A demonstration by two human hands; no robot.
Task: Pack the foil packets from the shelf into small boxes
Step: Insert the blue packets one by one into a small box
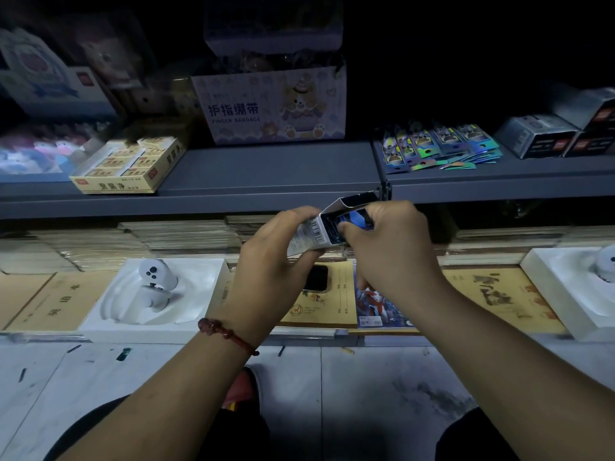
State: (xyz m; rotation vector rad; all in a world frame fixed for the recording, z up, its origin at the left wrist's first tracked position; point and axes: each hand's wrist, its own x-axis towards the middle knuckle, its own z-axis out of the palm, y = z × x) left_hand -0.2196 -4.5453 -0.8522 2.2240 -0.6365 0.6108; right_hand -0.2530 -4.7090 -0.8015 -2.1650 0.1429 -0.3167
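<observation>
– Hands: how are they sitting?

– Both are reaching forward and meeting just below the front edge of the grey metal shelf (266,171). The left hand (269,261), with a red beaded bracelet (226,334) circling its wrist, is gripping a small white cardboard box (312,232) from the left. Its fingers are curling over the top and its thumb is pressing underneath.

– And the other one?

– The right hand (392,247) is sitting at the box's right end with its wrist bent. Its fingers are curling over the open mouth and pinching a shiny blue foil packet (354,218), which is lying partly inside.

– Which way is the box pointing?

– Its long axis is running from lower left to upper right. The open end is tilting up toward the shelf, the white lid flap (352,201) is standing open above the mouth, and the barcode side is facing the camera.

– Where are the other packets lying?

– A fanned heap of holographic foil packets (442,144) is lying on the shelf, up and to the right, well apart from both hands.
</observation>
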